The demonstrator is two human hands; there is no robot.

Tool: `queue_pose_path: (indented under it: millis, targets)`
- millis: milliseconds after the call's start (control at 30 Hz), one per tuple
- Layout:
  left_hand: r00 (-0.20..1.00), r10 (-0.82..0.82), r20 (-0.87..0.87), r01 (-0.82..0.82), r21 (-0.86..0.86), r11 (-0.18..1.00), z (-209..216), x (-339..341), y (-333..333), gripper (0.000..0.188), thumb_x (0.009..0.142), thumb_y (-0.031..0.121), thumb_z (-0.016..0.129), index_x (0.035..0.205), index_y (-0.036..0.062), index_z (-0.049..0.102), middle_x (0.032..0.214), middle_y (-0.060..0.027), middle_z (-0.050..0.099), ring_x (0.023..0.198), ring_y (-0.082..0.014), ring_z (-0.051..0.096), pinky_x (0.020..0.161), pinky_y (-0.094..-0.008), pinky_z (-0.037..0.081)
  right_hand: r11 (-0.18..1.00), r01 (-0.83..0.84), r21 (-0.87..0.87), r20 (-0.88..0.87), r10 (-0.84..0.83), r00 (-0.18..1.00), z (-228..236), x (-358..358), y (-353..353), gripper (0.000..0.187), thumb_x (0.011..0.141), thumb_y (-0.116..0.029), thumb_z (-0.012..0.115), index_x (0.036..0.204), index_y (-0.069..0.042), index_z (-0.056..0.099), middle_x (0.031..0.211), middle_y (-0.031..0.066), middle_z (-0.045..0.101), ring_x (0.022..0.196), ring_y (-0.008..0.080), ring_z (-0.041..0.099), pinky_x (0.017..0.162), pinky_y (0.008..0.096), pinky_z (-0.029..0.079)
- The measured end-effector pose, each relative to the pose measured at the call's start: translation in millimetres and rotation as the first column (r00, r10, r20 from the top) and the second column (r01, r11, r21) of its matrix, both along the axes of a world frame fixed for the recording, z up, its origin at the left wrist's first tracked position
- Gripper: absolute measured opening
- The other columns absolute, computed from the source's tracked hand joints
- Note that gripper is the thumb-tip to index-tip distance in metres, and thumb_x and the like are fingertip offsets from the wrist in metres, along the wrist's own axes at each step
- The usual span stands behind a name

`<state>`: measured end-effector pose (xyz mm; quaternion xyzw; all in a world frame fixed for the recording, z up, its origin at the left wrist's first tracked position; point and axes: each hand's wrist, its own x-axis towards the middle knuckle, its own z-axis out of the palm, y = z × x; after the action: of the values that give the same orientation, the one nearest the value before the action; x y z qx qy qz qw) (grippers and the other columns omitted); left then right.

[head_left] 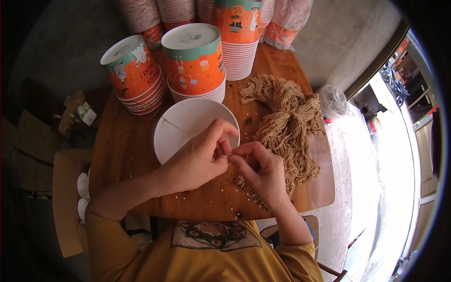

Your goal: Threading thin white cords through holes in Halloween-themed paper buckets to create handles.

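A white-lined paper bucket lies in front of me with its open mouth facing up toward me. A thin tan twine runs from the bucket's inner wall toward my fingers. My left hand reaches across the bucket's mouth, its thumb and fingers closed in a pinch. Just right of it, my right hand pinches at the same spot, fingertips meeting those of the left. A small bit of twine shows between them; the rest is hidden by the fingers. Beside my right hand lies a large bundle of tan twine.
Upside-down stacks of orange and green printed buckets stand behind, with plastic-wrapped stacks farther back. Small pale bits are scattered on the wooden table. A cardboard box with white round items stands at the left.
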<state>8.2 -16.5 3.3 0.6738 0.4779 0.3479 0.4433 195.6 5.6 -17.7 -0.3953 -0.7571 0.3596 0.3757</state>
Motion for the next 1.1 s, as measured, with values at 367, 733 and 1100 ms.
queue_pose_path:
  millis: [367,733,1100]
  targets:
    - [0.993,-0.006,-0.117,0.024,0.152,0.988,-0.2,-4.3,3.4,0.034,0.084,-0.005,0.063,0.114,0.0048,0.049,0.097,-0.0029,0.045,0.080,-0.0079,0.052,0.073,-0.0240,0.048,0.993,-0.045,-0.112,-0.107,0.033,0.994,-14.5,-3.6,3.4,0.010,0.085,-0.009,0.069,0.089,-0.005,0.061,0.057,-0.0001,0.050,0.049,0.0064,0.043,0.048,0.0243,0.039]
    - [0.973,0.038,-0.226,0.020,0.248,0.968,-3.2,-7.8,4.9,0.018,0.080,-0.002,0.066,0.088,0.0039,0.050,0.095,-0.0054,0.047,0.080,-0.0137,0.056,0.069,-0.0278,0.048,1.000,-0.005,0.017,-0.094,0.007,0.996,-18.2,-6.6,0.6,0.012,0.085,-0.009,0.071,0.089,-0.005,0.061,0.059,0.0005,0.051,0.050,0.0068,0.045,0.049,0.0237,0.040]
    - [0.993,-0.104,0.056,0.114,-0.222,0.968,-2.5,-15.0,10.0,0.014,0.093,0.001,0.052,0.107,0.0017,0.054,0.103,-0.0031,0.061,0.095,-0.0088,0.057,0.085,-0.0257,0.047,0.980,-0.050,-0.194,-0.209,0.009,0.978,-17.5,-4.1,1.7,0.008,0.089,-0.007,0.066,0.091,-0.003,0.060,0.065,-0.0012,0.059,0.058,0.0018,0.050,0.055,0.0205,0.043]
